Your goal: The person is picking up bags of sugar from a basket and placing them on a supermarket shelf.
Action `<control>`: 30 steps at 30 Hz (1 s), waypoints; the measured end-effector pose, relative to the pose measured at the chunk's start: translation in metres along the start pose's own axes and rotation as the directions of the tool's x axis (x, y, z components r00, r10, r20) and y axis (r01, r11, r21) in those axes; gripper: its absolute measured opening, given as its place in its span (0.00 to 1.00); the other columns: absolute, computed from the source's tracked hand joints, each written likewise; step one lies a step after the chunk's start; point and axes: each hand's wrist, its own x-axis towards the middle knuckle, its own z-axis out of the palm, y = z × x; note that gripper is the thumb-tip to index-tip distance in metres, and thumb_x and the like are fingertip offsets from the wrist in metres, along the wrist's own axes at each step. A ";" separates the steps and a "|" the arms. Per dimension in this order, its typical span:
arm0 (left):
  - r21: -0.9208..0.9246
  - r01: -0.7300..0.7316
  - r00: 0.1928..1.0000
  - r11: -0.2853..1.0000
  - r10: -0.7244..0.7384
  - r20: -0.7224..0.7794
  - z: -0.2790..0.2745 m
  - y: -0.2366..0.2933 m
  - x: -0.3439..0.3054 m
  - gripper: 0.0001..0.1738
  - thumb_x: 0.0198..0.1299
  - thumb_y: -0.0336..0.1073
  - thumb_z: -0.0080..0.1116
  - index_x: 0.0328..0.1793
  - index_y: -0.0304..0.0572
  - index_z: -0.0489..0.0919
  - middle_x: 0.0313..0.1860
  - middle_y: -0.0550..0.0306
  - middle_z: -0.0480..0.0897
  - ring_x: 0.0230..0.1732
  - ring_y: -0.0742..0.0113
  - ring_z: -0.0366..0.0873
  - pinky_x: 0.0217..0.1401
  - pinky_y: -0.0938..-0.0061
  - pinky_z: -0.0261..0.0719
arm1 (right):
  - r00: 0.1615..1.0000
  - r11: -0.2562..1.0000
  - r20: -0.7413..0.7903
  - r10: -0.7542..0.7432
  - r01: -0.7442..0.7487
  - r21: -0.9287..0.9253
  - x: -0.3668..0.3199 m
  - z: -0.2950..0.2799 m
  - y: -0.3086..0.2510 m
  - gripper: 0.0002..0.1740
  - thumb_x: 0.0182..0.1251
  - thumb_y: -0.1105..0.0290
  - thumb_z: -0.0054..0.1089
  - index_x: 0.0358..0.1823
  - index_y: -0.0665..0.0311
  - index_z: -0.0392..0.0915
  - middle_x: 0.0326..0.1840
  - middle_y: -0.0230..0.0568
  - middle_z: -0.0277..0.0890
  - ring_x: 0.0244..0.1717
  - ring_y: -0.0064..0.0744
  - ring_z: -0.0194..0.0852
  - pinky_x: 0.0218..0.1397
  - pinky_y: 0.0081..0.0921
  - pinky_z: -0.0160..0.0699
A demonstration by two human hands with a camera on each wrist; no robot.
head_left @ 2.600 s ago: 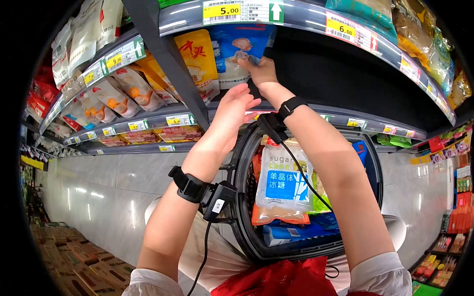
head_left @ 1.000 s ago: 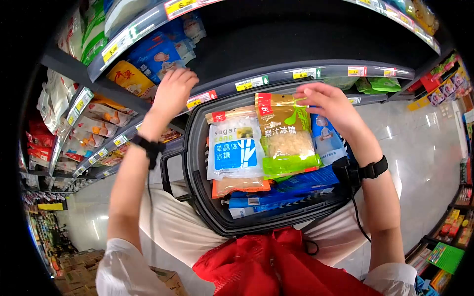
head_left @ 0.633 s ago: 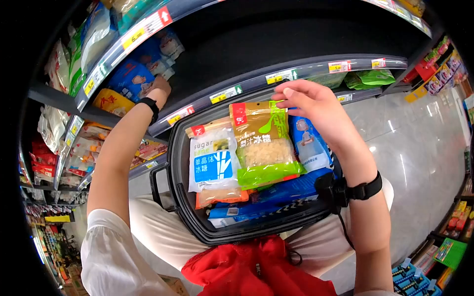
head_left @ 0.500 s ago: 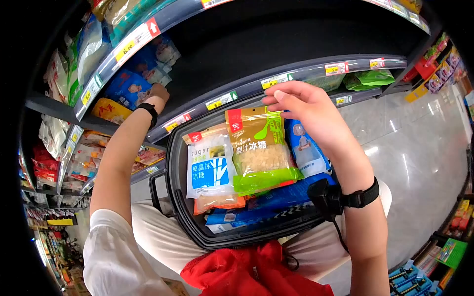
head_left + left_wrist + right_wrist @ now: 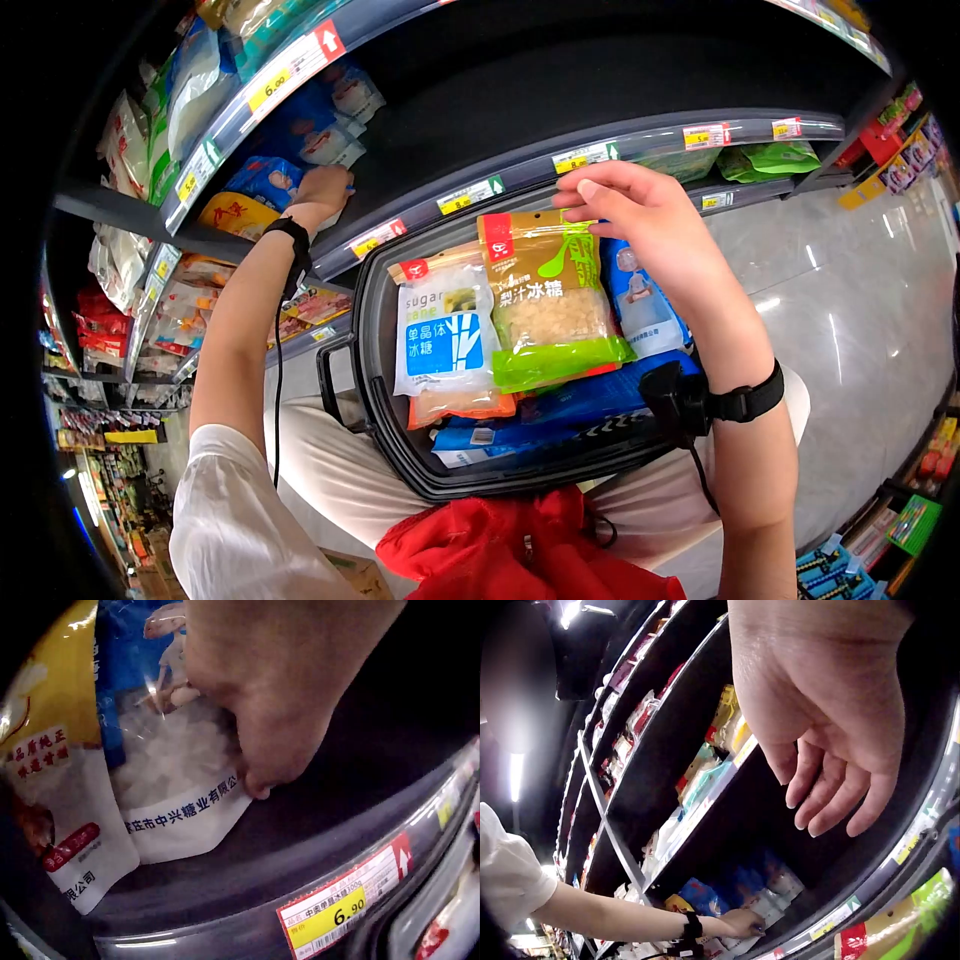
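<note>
My left hand (image 5: 322, 192) is at the left end of the black shelf, on a blue bag (image 5: 268, 180) that stands beside a yellow bag (image 5: 236, 214). The left wrist view shows the fingers of this hand (image 5: 274, 697) curled at the right edge of the blue and clear bag (image 5: 172, 750), gripping it. The right hand (image 5: 650, 225) hangs over the basket's far rim, fingers loosely bent and holding nothing; the right wrist view shows the same empty hand (image 5: 829, 727).
A black basket (image 5: 372, 400) sits by the person's lap, holding a white sugar bag (image 5: 440, 335), a gold and green bag (image 5: 550, 305), a blue bag (image 5: 640, 295) and other packs. Shelf edges with price labels (image 5: 470, 197) run behind it. More bags hang over at the upper left.
The right hand has left the blue shelf bag and moved back over the basket. The left hand has reached onto the shelf and taken hold of the blue bag. The view has shifted.
</note>
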 end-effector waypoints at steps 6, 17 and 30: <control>-0.108 0.000 0.999 0.994 0.004 0.036 -0.013 -0.003 -0.009 0.08 0.51 0.36 0.53 0.33 0.43 0.80 0.36 0.47 0.79 0.40 0.49 0.76 0.41 0.63 0.74 | 0.996 0.995 0.018 0.084 -0.083 -0.057 0.002 0.001 0.005 0.14 0.64 0.66 0.46 0.45 0.67 0.73 0.43 0.38 0.75 0.44 0.26 0.72 0.50 0.21 0.68; -0.133 -0.272 0.959 0.953 0.279 0.040 -0.012 0.014 -0.001 0.10 0.52 0.39 0.51 0.33 0.42 0.78 0.31 0.50 0.78 0.38 0.52 0.74 0.38 0.63 0.71 | 0.984 0.975 -0.136 0.118 -0.140 -0.172 0.010 -0.015 0.008 0.14 0.64 0.64 0.46 0.45 0.64 0.74 0.43 0.36 0.75 0.47 0.26 0.70 0.50 0.21 0.66; -0.674 -0.351 0.921 0.650 0.108 -0.375 -0.103 0.149 -0.129 0.14 0.52 0.38 0.54 0.45 0.43 0.76 0.37 0.48 0.79 0.40 0.52 0.77 0.44 0.64 0.74 | 0.871 0.026 -0.038 0.490 -0.058 -0.998 0.020 -0.036 0.093 0.20 0.56 0.59 0.51 0.28 0.74 0.76 0.30 0.59 0.74 0.37 0.54 0.73 0.42 0.38 0.72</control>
